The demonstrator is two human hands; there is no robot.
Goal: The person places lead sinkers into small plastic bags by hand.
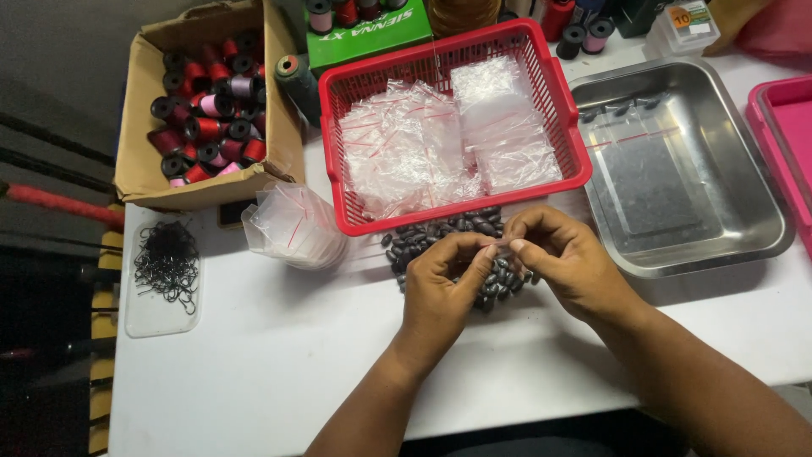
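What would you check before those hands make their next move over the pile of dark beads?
1. Both hands in view: left hand and right hand, ok.
2. Fingertips meet above the beads: ok.
3. Something pinched between them: cannot tell, too small.
4. Beads together in one pile on the table: ok.
5. Red basket of small bags beside the pile: ok.
6. Steel tray holds a flat bag: ok.
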